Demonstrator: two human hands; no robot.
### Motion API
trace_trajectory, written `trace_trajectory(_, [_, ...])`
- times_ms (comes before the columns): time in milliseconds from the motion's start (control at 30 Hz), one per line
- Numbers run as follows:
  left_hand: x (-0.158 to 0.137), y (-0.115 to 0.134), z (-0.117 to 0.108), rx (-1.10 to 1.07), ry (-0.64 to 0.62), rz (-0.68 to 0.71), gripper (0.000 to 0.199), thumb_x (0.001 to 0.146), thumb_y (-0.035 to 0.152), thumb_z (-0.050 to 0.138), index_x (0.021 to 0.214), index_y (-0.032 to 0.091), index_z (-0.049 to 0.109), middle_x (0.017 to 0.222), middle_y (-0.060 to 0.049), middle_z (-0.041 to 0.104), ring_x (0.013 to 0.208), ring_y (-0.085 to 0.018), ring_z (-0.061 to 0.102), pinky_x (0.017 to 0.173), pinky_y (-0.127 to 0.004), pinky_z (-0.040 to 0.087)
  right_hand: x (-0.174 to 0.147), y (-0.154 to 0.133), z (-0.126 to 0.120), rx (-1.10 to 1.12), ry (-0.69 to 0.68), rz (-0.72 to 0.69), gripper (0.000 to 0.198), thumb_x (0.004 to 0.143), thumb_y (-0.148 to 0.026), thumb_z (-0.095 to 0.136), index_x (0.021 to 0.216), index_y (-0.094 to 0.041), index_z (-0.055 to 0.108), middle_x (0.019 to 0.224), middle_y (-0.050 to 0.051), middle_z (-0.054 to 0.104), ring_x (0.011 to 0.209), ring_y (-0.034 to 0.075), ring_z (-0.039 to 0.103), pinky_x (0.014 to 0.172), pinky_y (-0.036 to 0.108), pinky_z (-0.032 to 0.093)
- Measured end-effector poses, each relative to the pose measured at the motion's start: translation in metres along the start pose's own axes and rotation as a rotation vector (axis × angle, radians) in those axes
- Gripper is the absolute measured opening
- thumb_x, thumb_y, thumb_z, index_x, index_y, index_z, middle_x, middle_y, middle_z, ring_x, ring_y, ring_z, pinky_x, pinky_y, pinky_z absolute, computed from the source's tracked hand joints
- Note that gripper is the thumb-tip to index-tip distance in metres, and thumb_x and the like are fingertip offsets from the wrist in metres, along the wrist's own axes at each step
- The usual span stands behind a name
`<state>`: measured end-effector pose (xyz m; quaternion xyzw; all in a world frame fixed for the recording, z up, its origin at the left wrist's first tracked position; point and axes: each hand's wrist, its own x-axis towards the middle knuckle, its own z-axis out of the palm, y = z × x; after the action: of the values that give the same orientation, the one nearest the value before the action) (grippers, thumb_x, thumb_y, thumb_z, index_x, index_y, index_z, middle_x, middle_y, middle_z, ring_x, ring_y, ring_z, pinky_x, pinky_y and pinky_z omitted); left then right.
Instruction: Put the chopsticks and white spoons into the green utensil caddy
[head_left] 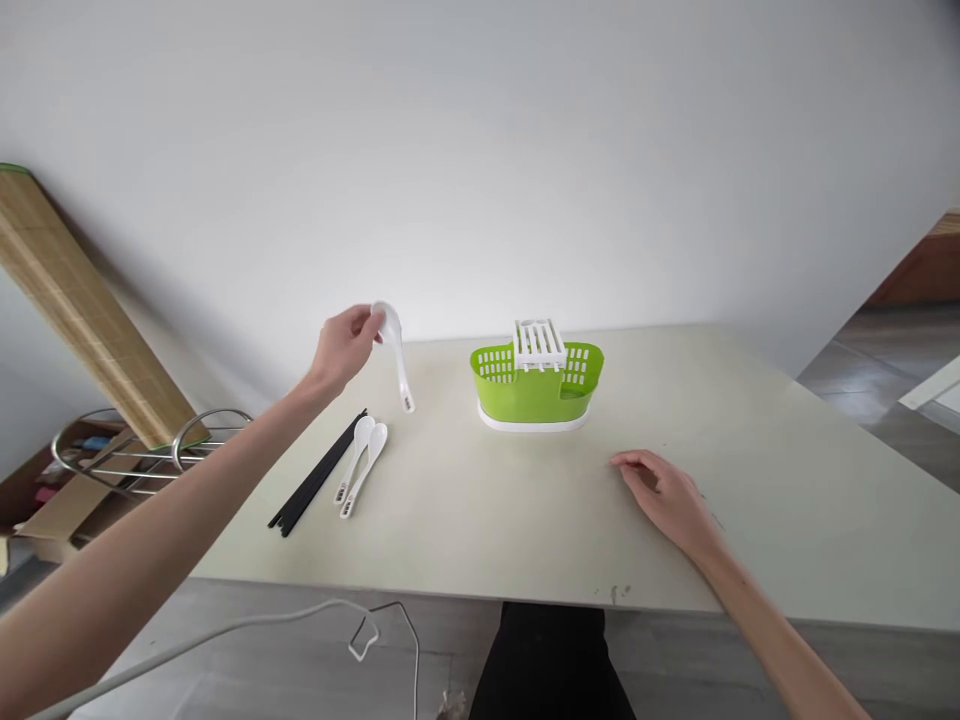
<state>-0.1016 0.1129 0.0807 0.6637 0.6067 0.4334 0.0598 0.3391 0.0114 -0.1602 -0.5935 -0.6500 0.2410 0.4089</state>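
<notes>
My left hand [349,340] pinches a white spoon [400,365] by its bowl, and the handle hangs down above the table. Below it lie two more white spoons [364,465] side by side, bowls toward the wall. A bundle of black chopsticks [321,478] lies along their left side. Past the middle of the table stands a green cutlery basket [536,395] with a white base and a white slatted piece [540,343] across its middle. My right hand [667,495] rests on the table to the basket's front right, holding nothing, its fingers loosely bent with a gap beside the thumb.
The pale table [480,540] stands against a white wall [480,170]. On the left are a metal wire rack [150,460], a cardboard box [71,510] and a leaning rolled mat [97,310]. A white cable [247,622] runs below the table's front edge.
</notes>
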Motion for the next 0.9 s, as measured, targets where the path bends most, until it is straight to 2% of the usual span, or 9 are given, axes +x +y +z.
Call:
trace_trajectory(67, [-0.023, -0.017, -0.010, 0.089, -0.103, -0.038, 0.046, 0.094, 0.064, 0.058, 0.104, 0.021, 0.071, 0.083, -0.004, 0.075, 0.074, -0.020, 0.067, 0.068, -0.030, 0.051, -0.001, 0.001, 0.000, -0.010, -0.001, -0.001, 0.029, 0.096, -0.045, 0.053, 0.099, -0.027, 0.076, 0.108, 0.006, 0.080, 0.092, 0.025, 0.072, 0.083, 0.036, 0.054])
trace_trajectory(167, [-0.053, -0.044, -0.013, 0.168, -0.226, -0.075, 0.054, 0.091, 0.073, 0.054, 0.102, 0.022, 0.068, 0.082, -0.004, 0.077, 0.074, -0.022, 0.069, 0.071, -0.032, 0.052, -0.002, 0.004, 0.000, -0.021, -0.009, 0.002, 0.030, 0.096, -0.046, 0.053, 0.101, -0.026, 0.076, 0.108, 0.007, 0.080, 0.091, 0.025, 0.071, 0.081, 0.036, 0.054])
trace_trajectory(267, [-0.078, -0.065, -0.007, 0.223, -0.325, -0.107, 0.056, 0.090, 0.076, 0.049, 0.100, 0.023, 0.067, 0.085, -0.005, 0.079, 0.077, -0.023, 0.071, 0.075, -0.033, 0.053, -0.003, 0.006, 0.000, -0.024, -0.012, 0.014, 0.031, 0.095, -0.046, 0.053, 0.103, -0.026, 0.076, 0.111, 0.007, 0.079, 0.094, 0.025, 0.071, 0.084, 0.037, 0.054])
trace_trajectory(433, [-0.107, -0.086, 0.010, 0.278, -0.463, -0.109, 0.048, 0.095, 0.068, 0.044, 0.101, 0.026, 0.066, 0.101, -0.006, 0.081, 0.090, -0.027, 0.073, 0.083, -0.036, 0.053, -0.003, 0.005, -0.001, -0.047, -0.007, 0.031, 0.032, 0.094, -0.048, 0.054, 0.101, -0.026, 0.076, 0.110, 0.007, 0.080, 0.090, 0.026, 0.070, 0.083, 0.039, 0.054])
trace_trajectory(600, [-0.118, -0.094, 0.024, 0.344, -0.530, -0.103, 0.045, 0.097, 0.063, 0.043, 0.104, 0.027, 0.069, 0.101, -0.005, 0.081, 0.093, -0.028, 0.074, 0.080, -0.037, 0.053, -0.004, 0.005, -0.002, -0.050, -0.002, 0.025, 0.031, 0.094, -0.047, 0.054, 0.102, -0.026, 0.076, 0.111, 0.007, 0.080, 0.095, 0.026, 0.071, 0.085, 0.038, 0.054])
trace_trajectory(767, [-0.116, -0.101, 0.032, 0.354, -0.551, -0.065, 0.044, 0.096, 0.062, 0.048, 0.098, 0.027, 0.074, 0.094, -0.005, 0.081, 0.091, -0.027, 0.074, 0.081, -0.036, 0.054, -0.004, 0.004, -0.003, -0.057, -0.016, 0.034, 0.031, 0.095, -0.046, 0.054, 0.104, -0.027, 0.076, 0.114, 0.007, 0.079, 0.097, 0.025, 0.071, 0.086, 0.037, 0.053])
trace_trajectory(900, [-0.113, -0.104, 0.034, 0.403, -0.563, -0.032, 0.045, 0.097, 0.062, 0.046, 0.096, 0.028, 0.075, 0.099, -0.005, 0.081, 0.091, -0.027, 0.073, 0.078, -0.035, 0.053, -0.004, 0.000, -0.003, -0.040, -0.008, 0.040, 0.031, 0.095, -0.047, 0.054, 0.101, -0.026, 0.076, 0.112, 0.007, 0.079, 0.094, 0.025, 0.071, 0.083, 0.036, 0.053])
